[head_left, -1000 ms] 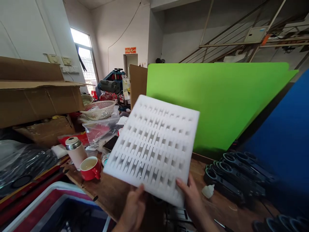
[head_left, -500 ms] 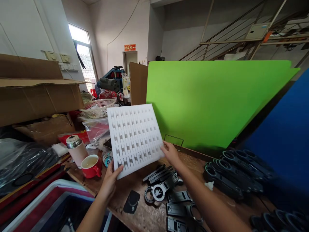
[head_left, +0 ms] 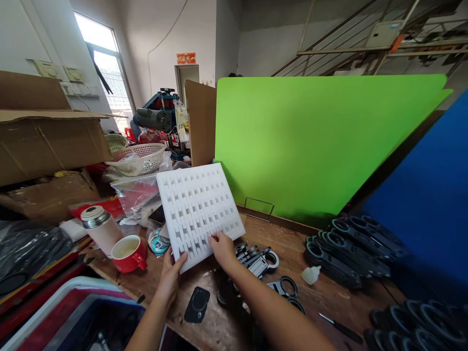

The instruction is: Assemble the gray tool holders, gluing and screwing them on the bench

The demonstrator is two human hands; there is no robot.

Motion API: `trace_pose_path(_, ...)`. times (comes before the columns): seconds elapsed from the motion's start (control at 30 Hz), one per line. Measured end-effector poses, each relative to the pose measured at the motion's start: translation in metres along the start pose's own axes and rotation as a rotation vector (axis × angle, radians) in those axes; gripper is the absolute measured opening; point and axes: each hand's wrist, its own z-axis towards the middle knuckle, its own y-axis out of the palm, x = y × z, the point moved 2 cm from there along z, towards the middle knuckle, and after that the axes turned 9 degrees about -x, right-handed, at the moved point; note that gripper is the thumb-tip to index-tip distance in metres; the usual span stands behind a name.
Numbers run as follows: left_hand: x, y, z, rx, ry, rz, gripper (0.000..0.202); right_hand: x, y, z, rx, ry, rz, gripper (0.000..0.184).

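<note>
A white foam tray [head_left: 199,207] with rows of slots is tilted up over the table. My left hand [head_left: 171,267] is closed on its lower left corner, thumb on the front face. My right hand [head_left: 223,249] is at the tray's lower edge with fingertips pinched at a slot; what is between them is too small to make out. Under my right forearm lie several grey and black parts with ring ends [head_left: 268,261]. A dark flat plate with a ring mark [head_left: 197,304] rests on the table below the tray.
On the left stand a red mug [head_left: 128,253] and a pink thermos [head_left: 100,229], close to my left hand. Stacked black ring-ended parts [head_left: 340,253], a small white bottle [head_left: 310,275] and a screwdriver [head_left: 341,329] are at right. A green board [head_left: 310,146] stands behind.
My right hand has let go of the tray's right edge and moved left to its lower slots. The tray has shifted slightly left with my left hand still gripping its corner.
</note>
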Motion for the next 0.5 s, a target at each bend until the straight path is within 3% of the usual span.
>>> trace_pose_path(0.1, -0.001, -0.006, 0.007, 0.003, 0.01, 0.065, 0.063, 0.002, -0.019, -0.017, -0.067, -0.023, 0.132, 0.027)
trace_pose_path(0.23, -0.001, -0.009, 0.008, -0.03, 0.019, 0.171, 0.055, 0.018, -0.067, -0.063, -0.114, -0.038, 0.369, 0.037)
trace_pose_path(0.33, 0.0, -0.009, 0.004, -0.048, 0.014, 0.231, 0.052, 0.046, -0.107, -0.1, 0.031, -0.036, 0.41, 0.032)
trace_pose_path(0.43, 0.001, -0.006, -0.001, -0.072, 0.053, 0.34, 0.058, 0.079, -0.14, -0.134, 0.214, -0.053, 0.274, 0.024)
trace_pose_path(0.5, 0.005, -0.001, -0.008, -0.056, 0.066, 0.408, 0.067, 0.1, -0.155, -0.152, 0.26, -0.04, 0.197, 0.03)
